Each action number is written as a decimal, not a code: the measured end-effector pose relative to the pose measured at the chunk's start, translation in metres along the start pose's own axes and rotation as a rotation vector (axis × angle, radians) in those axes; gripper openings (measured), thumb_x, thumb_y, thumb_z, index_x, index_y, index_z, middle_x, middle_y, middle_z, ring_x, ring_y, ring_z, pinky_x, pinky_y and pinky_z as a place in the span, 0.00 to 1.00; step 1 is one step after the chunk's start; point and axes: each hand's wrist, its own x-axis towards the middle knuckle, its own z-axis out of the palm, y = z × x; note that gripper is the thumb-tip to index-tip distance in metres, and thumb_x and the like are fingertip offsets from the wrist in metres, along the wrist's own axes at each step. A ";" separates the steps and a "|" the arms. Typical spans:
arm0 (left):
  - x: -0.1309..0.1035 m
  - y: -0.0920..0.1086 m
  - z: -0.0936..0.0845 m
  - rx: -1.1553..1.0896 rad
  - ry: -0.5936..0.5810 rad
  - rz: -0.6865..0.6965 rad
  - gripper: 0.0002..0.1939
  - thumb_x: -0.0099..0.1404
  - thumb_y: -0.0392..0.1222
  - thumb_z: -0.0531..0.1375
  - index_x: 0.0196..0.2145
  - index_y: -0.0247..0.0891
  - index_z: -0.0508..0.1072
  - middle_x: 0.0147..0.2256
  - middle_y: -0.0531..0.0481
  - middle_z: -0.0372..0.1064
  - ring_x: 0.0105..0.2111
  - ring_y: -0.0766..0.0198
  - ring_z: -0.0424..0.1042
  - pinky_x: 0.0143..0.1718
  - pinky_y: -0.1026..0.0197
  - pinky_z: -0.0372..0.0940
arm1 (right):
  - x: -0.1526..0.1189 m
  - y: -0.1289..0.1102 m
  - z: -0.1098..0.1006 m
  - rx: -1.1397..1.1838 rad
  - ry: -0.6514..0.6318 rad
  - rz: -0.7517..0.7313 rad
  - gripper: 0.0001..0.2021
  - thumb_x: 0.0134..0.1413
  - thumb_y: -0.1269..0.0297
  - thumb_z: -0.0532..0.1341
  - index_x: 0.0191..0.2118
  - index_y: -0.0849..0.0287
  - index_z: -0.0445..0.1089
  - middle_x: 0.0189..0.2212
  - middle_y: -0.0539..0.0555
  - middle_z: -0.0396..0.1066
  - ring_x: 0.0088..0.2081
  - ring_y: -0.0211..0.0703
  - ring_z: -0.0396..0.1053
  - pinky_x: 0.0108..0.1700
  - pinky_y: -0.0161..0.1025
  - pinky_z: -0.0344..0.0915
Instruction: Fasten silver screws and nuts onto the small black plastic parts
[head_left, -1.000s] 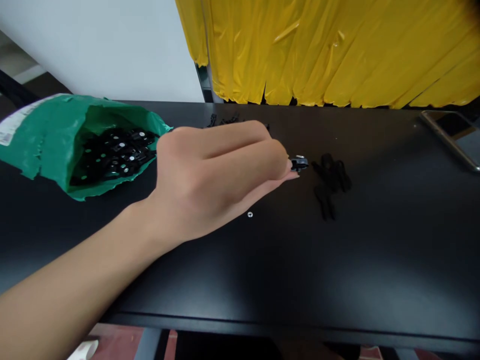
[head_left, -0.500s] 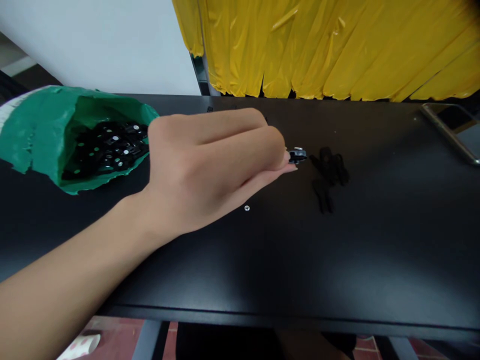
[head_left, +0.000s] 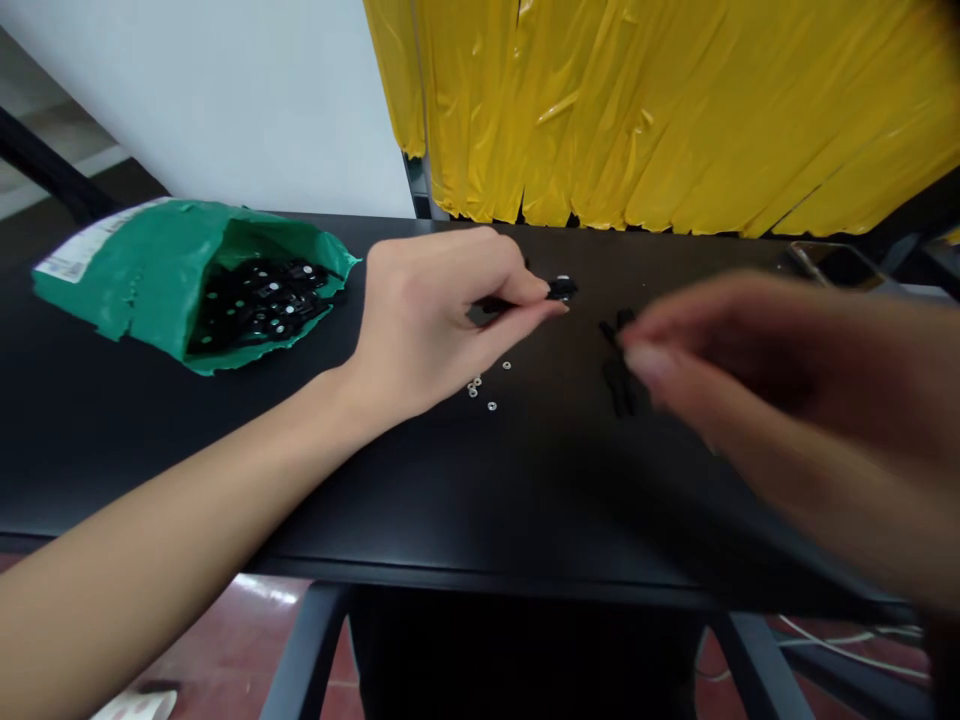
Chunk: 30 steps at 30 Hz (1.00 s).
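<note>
My left hand [head_left: 442, 310] is closed in a pinch above the table. Between thumb and forefinger it grips a small black plastic part [head_left: 562, 289] with a pale round spot on top. Several small silvery rings [head_left: 492, 406] lie on the tabletop just below that hand. On the right, my right hand [head_left: 720, 370] is blurred by motion, its thumb and forefinger drawn together. Whatever is between those fingertips, if anything, I cannot make out. Slim black pieces [head_left: 619, 388] lie on the table beside its fingertips, partly hidden by the hand.
A torn green plastic bag [head_left: 157, 290] full of small black parts [head_left: 277, 300] lies open on the left of the black table [head_left: 450, 500]. A phone-like dark slab [head_left: 840, 265] rests at the back right. Yellow plastic sheeting [head_left: 637, 110] hangs behind.
My right hand has come into view from the right, over the black pieces. My left hand has shifted slightly and turned, still pinching the black part; more rings show beneath it.
</note>
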 end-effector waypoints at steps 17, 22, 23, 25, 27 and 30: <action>-0.004 0.014 0.003 -0.108 0.019 -0.375 0.05 0.64 0.40 0.71 0.31 0.48 0.81 0.32 0.55 0.80 0.34 0.60 0.78 0.37 0.56 0.70 | 0.065 0.026 0.055 0.860 -0.020 0.011 0.06 0.62 0.62 0.71 0.42 0.57 0.82 0.32 0.48 0.79 0.23 0.30 0.67 0.21 0.29 0.66; -0.006 0.016 0.009 -0.260 0.091 -0.565 0.04 0.62 0.40 0.73 0.32 0.44 0.82 0.32 0.54 0.80 0.32 0.62 0.77 0.34 0.58 0.71 | 0.064 0.033 0.057 0.896 -0.024 0.006 0.11 0.58 0.62 0.74 0.45 0.58 0.81 0.35 0.50 0.79 0.26 0.31 0.69 0.21 0.29 0.65; -0.006 0.018 0.009 -0.276 0.098 -0.593 0.04 0.62 0.40 0.73 0.32 0.44 0.82 0.32 0.54 0.80 0.31 0.62 0.77 0.33 0.59 0.71 | 0.063 0.033 0.058 0.883 -0.017 0.007 0.11 0.59 0.62 0.73 0.45 0.58 0.81 0.37 0.50 0.80 0.26 0.31 0.69 0.21 0.29 0.65; -0.004 0.023 0.011 -0.302 0.097 -0.643 0.04 0.62 0.40 0.73 0.32 0.43 0.82 0.31 0.54 0.81 0.31 0.63 0.78 0.33 0.59 0.72 | 0.062 0.034 0.059 0.856 -0.002 0.017 0.09 0.61 0.62 0.72 0.46 0.57 0.81 0.38 0.50 0.80 0.27 0.31 0.70 0.21 0.29 0.66; -0.002 0.027 0.012 -0.347 0.093 -0.675 0.03 0.62 0.39 0.73 0.33 0.43 0.83 0.31 0.53 0.81 0.31 0.62 0.79 0.32 0.59 0.73 | 0.063 0.033 0.059 0.854 0.006 0.032 0.08 0.64 0.62 0.69 0.46 0.56 0.80 0.37 0.50 0.79 0.27 0.32 0.70 0.22 0.29 0.66; 0.001 0.029 0.013 -0.466 0.097 -0.696 0.04 0.63 0.38 0.72 0.36 0.43 0.84 0.34 0.53 0.83 0.32 0.63 0.81 0.31 0.61 0.76 | 0.067 0.028 0.058 0.878 0.028 0.064 0.06 0.67 0.62 0.67 0.46 0.56 0.79 0.35 0.50 0.77 0.29 0.34 0.71 0.21 0.28 0.66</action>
